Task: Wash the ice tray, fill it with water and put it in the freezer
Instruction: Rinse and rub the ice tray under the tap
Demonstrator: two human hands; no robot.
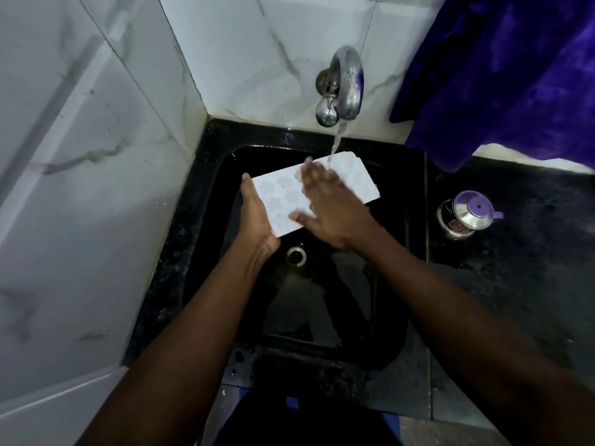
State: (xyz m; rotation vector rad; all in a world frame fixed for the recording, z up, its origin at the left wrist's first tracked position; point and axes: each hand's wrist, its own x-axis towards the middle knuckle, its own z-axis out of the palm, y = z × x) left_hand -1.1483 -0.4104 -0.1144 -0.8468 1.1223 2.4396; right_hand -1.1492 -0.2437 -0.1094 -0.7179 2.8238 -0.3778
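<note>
White ice tray, star-shaped cavities up, tilted over the black sink above the drain. Left hand grips its near-left edge, fingers underneath. Right hand lies flat on top, fingers spread, blurred, covering the middle cavities. Water stream from the steel tap hits the far corner. Purple-lidded steel canister stands on the right counter, with purple cloth hanging above.

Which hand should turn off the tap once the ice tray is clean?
The right hand. It lies flat and open on the ice tray, holding nothing, nearer the tap. The left hand grips the tray's end and should probably hold it steady.
</note>
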